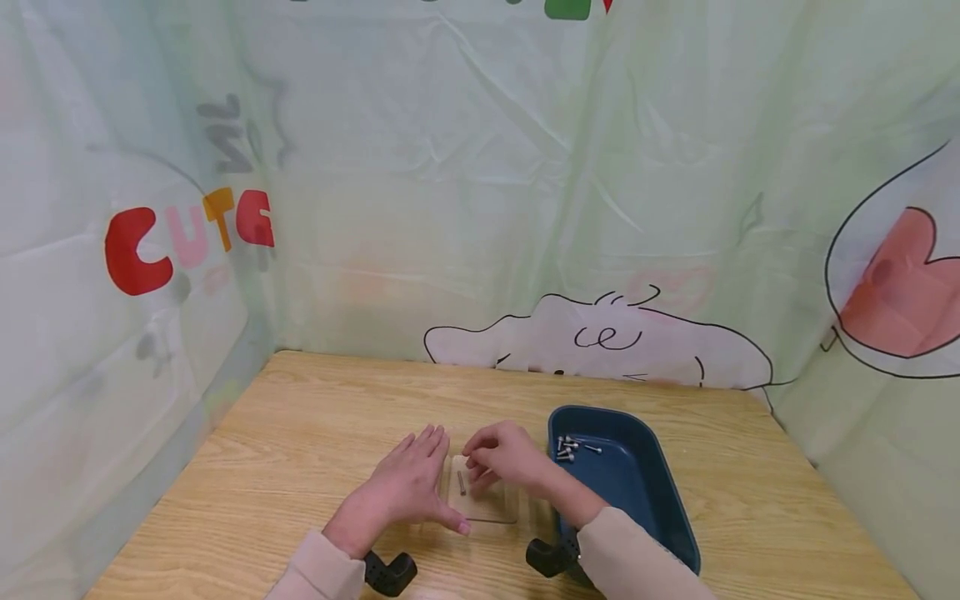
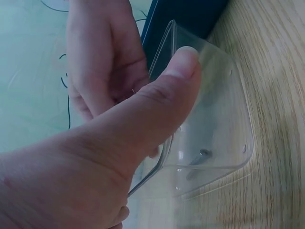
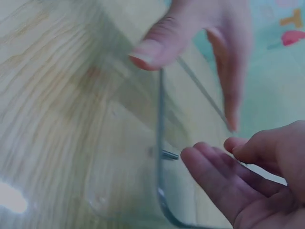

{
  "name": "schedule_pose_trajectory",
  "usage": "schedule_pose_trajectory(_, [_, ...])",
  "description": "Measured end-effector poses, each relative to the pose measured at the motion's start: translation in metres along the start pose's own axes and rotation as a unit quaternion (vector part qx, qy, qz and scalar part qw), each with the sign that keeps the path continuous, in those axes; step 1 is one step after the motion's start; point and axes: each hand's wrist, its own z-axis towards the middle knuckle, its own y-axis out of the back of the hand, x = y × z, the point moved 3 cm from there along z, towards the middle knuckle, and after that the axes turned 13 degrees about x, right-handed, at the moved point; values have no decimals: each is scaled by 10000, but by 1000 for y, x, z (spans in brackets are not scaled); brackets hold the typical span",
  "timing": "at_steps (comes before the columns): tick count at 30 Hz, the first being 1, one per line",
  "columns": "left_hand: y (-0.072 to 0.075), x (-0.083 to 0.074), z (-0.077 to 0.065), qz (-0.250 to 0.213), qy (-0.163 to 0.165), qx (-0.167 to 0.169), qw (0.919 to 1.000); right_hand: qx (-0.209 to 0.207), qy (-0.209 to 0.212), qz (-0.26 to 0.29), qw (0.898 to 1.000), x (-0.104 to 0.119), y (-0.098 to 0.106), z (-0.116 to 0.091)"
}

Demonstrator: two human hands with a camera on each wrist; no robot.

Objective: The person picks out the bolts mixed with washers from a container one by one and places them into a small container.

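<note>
A clear plastic box (image 1: pixel 491 522) stands on the table, its top uncovered. Inside it lies a metal screw (image 1: pixel 461 483), which also shows through the wall in the left wrist view. My left hand (image 1: pixel 408 475) is spread along the left side of the box with straight fingers, and its thumb (image 2: pixel 176 71) reaches over the near rim. Above the opening is my right hand (image 1: pixel 517 458), fingers loosely bent and pointing down and left. Its fingertips (image 3: pixel 188 155) are close to the screw in the right wrist view, and nothing shows between them.
To the right of the box stands a dark blue tray (image 1: pixel 630 492), with several screws (image 1: pixel 566 450) at its far left corner. The right forearm crosses over the tray's near left edge. A printed curtain (image 1: pixel 450 208) hangs behind the wooden table (image 1: pixel 337 408).
</note>
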Motion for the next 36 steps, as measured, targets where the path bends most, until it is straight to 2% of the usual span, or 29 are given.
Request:
schedule_pose_trajectory(6, [0,-2,0,80,55,-18,10000,-265,85,757,9967,-6,21,-14])
schedule_pose_trajectory(13, [-1,0,-2,31,98,-47,9999,-484,212,1217,9912,-13,43,-32])
schedule_pose_trajectory(20, [0,0,-1,24,-5,-265,9996,-630,207,1228,9902,-20,61,-51])
schedule_pose_trajectory(30, [2,-11,7,-377,-72,-585,9976,-903,106,1127,9895,-31,84,-74])
schedule_pose_trajectory(36, [1,-22,17,-281,-178,-694,9970,-1210,-122,1024,9873,-37,91,-84])
